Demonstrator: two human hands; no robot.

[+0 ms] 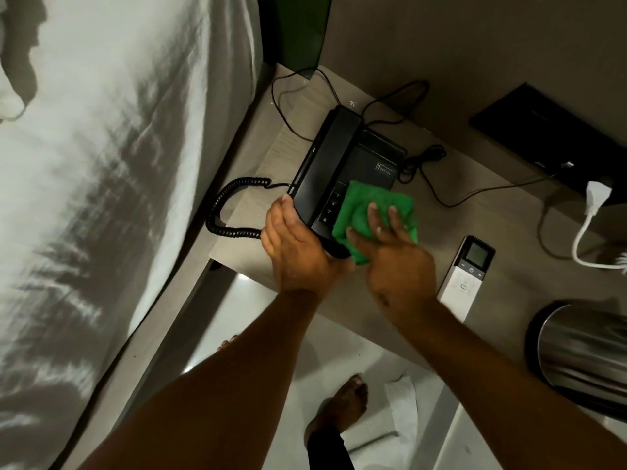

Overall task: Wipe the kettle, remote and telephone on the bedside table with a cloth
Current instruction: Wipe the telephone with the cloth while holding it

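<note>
Far left: white bed, rumpled sheet, not part of task. Just right of it, bedside table, light wood top. Coiled cord lying on table at left of telephone, black, handset seated on cradle along its left side. Left hand at near-left corner of telephone, fingers together and curled around the edge, thumb up along the handset side; bracing, not pinching. Green cloth bunched over keypad, near-right part of telephone body. Right hand flat on cloth, fingers slightly spread, pressing down; no pinch visible. Thin black cables looping off far-right of telephone. Further right: remote, white with small screen, flat on table, apart from telephone, untouched now. Near right: kettle, brushed metal, only partly in frame. White plug and cord far right, black panel on wall beyond.

Step in hand, judged: wiping telephone keypad. To do well: keep left hand firm so base doesn't slide toward table edge; light even pressure over keys, short strokes, avoid knocking handset off cradle. Worth folding cloth to reach key gaps and far display area. Lift handset to wipe under, likely needed. Watch coiled cord and thin cables for snagging. Whether remote and kettle are wiped already: cannot tell.
</note>
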